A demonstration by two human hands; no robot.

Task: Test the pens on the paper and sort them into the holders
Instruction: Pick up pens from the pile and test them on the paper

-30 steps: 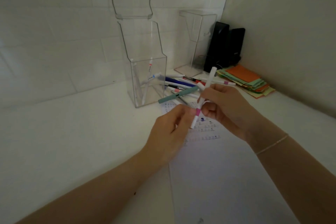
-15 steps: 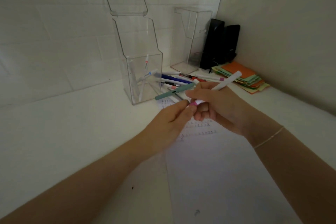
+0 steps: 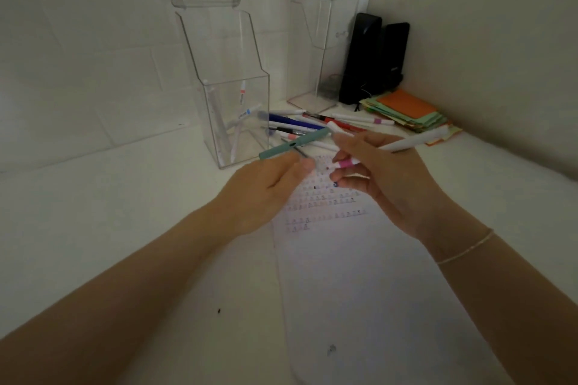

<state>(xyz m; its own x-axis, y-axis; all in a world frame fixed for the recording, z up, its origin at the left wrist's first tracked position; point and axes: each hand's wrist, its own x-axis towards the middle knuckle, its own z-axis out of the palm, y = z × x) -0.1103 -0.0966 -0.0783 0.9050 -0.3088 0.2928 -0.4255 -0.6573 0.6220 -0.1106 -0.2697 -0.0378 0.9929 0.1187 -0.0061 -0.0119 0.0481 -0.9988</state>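
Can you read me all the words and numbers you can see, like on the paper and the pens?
No text here can be read for sure.
Paper: rows of small pen marks near its top, too small and blurred to read.
White pen in the right hand: no print visible.
Pens in the clear holder: coloured label bands, print too small.
Black speakers: a tiny mark on one, unreadable.

No legible text. The paper bears rows of small handwritten test marks, too small to read; the pen labels are likewise unreadable.
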